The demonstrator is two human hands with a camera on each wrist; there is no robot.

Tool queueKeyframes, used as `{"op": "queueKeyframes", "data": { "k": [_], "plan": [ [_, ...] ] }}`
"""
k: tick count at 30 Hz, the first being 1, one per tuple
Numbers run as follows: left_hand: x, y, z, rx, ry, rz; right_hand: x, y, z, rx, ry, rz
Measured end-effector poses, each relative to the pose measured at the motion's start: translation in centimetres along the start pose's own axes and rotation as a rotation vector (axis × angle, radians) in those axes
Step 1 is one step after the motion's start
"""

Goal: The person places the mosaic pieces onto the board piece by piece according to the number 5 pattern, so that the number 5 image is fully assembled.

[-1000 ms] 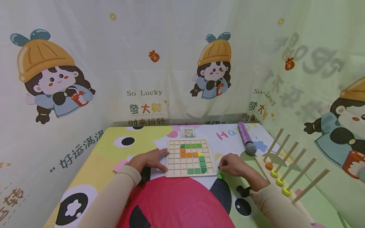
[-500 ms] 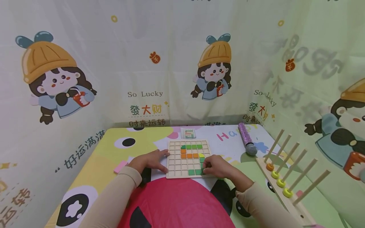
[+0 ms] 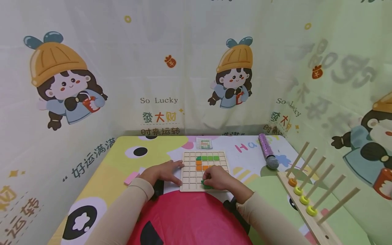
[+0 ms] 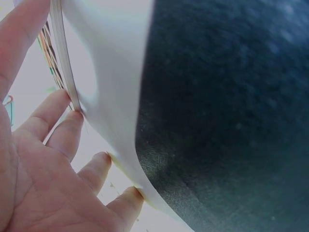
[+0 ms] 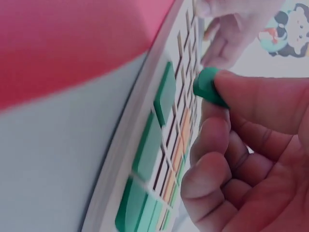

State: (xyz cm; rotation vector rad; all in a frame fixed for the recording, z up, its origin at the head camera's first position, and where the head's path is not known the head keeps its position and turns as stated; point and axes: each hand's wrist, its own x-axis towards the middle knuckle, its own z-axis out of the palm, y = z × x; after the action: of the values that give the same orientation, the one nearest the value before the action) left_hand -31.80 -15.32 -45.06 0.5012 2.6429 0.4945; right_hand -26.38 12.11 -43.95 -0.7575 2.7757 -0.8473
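Observation:
A wooden grid board point(image 3: 188, 174) lies in front of me, with green tiles point(image 3: 211, 158) and orange tiles point(image 3: 199, 167) set in its squares. My right hand point(image 3: 218, 178) is over the board's lower part. Its thumb and index finger pinch a small green tile with a curved edge point(image 5: 206, 83), just above the board in the right wrist view. Several more green tiles point(image 5: 148, 147) lie along the near rows there. The hand hides some of the board's right side in the head view. My left hand point(image 3: 163, 172) has its fingers spread, thumb and fingertips touching the board's left edge.
Beyond the board lies a small pattern card point(image 3: 204, 143). A purple glitter microphone point(image 3: 267, 149) is at the back right. A wooden rack with upright pegs point(image 3: 301, 204) and several rings stands to the right. Left of my left hand is a pink block point(image 3: 131, 178).
My right hand has moved left from the table beside the board, across its right edge, to over the lower middle squares. The left hand stays at the board's left edge.

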Motion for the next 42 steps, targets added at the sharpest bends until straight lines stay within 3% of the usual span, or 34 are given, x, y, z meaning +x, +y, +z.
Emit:
{"op": "queueKeyframes", "data": {
  "k": [12, 34, 37, 42],
  "plan": [
    [0.1, -0.2, 0.0, 0.005, 0.009, 0.030, 1.4, -1.4, 2.0, -0.103, -0.007, 0.000],
    [0.2, 0.1, -0.2, 0.012, 0.016, 0.054, 1.3, -1.3, 2.1, -0.299, 0.074, -0.086],
    [0.2, 0.1, -0.2, 0.009, 0.012, 0.041, 1.2, -1.0, 1.8, -0.286, 0.075, -0.105],
    [0.2, 0.1, 0.1, -0.010, -0.001, 0.008, 0.4, 0.6, 0.2, -0.142, 0.079, -0.070]
  ]
}}
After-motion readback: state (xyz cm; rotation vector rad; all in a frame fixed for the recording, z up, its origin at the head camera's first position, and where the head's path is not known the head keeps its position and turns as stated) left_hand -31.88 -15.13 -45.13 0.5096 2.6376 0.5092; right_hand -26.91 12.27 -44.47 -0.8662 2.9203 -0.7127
